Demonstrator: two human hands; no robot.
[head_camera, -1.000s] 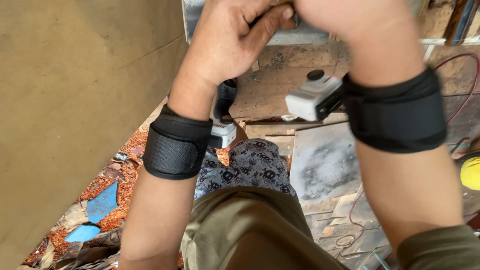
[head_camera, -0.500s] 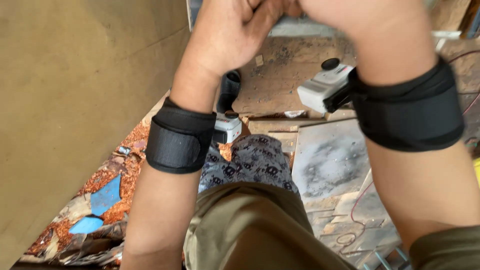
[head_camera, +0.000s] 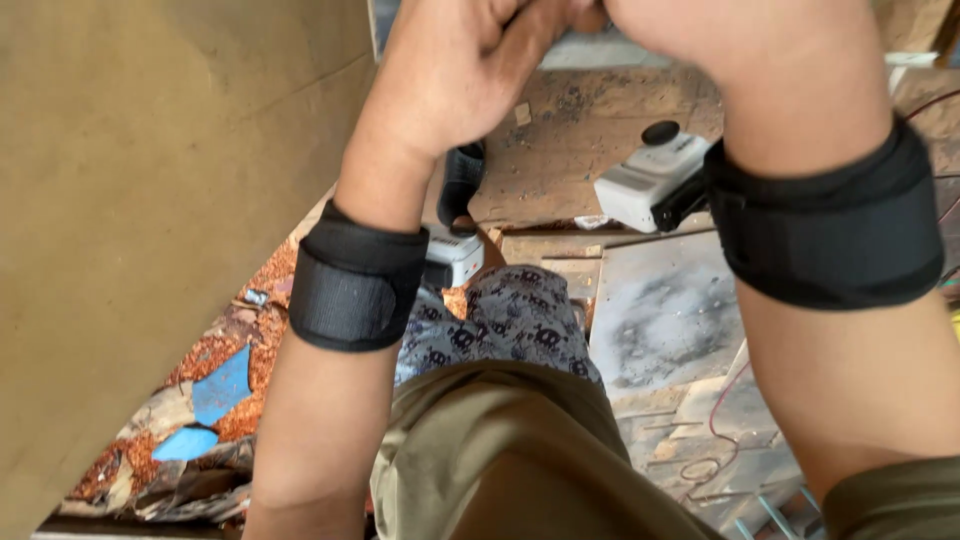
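Both hands are raised close to the camera at the top edge of the view. My left hand (head_camera: 460, 70) is curled into a fist, fingers closed, pressed against my right hand (head_camera: 700, 30). The top edge cuts off most of my right hand, so its fingers are hidden. Whatever lies between the two hands is out of sight. Each wrist carries a wide black strap: left strap (head_camera: 355, 280), right strap (head_camera: 830, 225). Below the arms, my olive trouser leg (head_camera: 500, 450) and a dark patterned cloth (head_camera: 520, 320) show.
A large tan board (head_camera: 150, 200) stands upright along the left. A white power tool with a black knob (head_camera: 650, 185) lies on scuffed wooden boards (head_camera: 570, 130). Another white and black tool (head_camera: 455, 250) sits behind my left wrist. Reddish chips and blue scraps (head_camera: 220, 385) litter the floor.
Both arms have risen slightly toward the top edge, so less of the hands shows. The fists stay pressed together. The tools below have not moved.
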